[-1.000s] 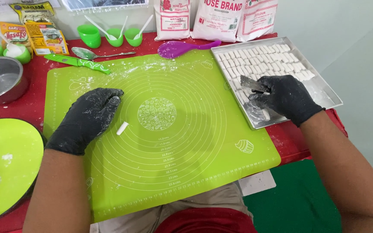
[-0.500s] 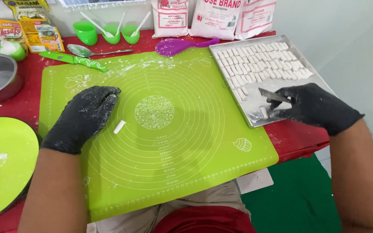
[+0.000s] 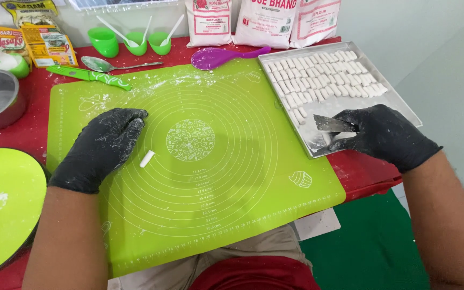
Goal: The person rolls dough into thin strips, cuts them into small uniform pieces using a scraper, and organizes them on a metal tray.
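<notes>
Head view looks down on a lime-green silicone pastry mat [image 3: 200, 177] spread over a red tabletop [image 3: 33, 126], with both hands in floured black gloves. The left hand [image 3: 100, 150] lies palm-down on the mat, fingers loosely curled and holding nothing; a single small white dough piece [image 3: 146, 158] rests on the mat just beside its fingertips, not touching them. The right hand [image 3: 385, 134] is closed around a metal scraper [image 3: 333, 124], whose blade sits over the near corner of the metal baking tray [image 3: 406, 110]. Rows of cut dough pieces [image 3: 326, 75] fill the far part of that tray, close to the blade. The tray's near corner lies at the tabletop edge, so a firm push from the scraper could, I reckon, shove it off or nudge the neat rows out of line. Flour on the gloves might also make the lone piece stick or roll away when picked up. A green-handled knife [image 3: 88, 76] lies at the mat's far left corner.
</notes>
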